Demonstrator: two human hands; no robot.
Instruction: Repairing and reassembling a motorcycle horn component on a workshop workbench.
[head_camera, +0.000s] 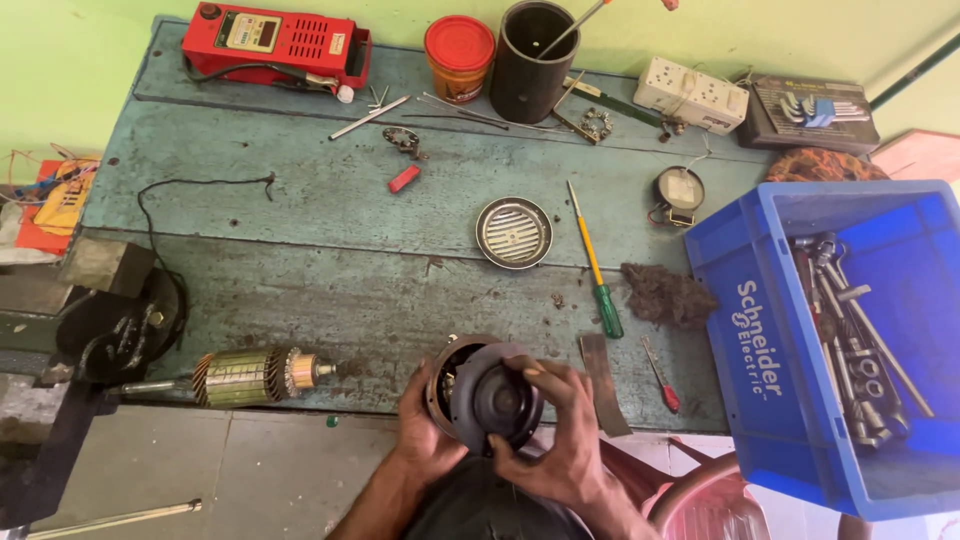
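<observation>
Head camera is looking down at one person's two hands. Both are holding one round black motor housing (487, 395) at the near edge of the tabletop (330, 290). The left hand (425, 440) is cupping its side, fingers curled round it. The right hand (555, 440) is gripping its front, fingers (535, 372) bent over the rim. One copper rotor (255, 376), two screwdrivers and one blue crate (770, 400) are lying nearby.

The bench (330, 290) is of worn blue-green wooden planks. On it lie a red meter box (275, 42), an orange-lidded tin (459, 55), a black tube (527, 62), a white socket strip (692, 95), a round metal grille (514, 232), a yellow-green screwdriver (594, 262), a motor armature (255, 376) and a blue crate (790, 400) at the right end.
</observation>
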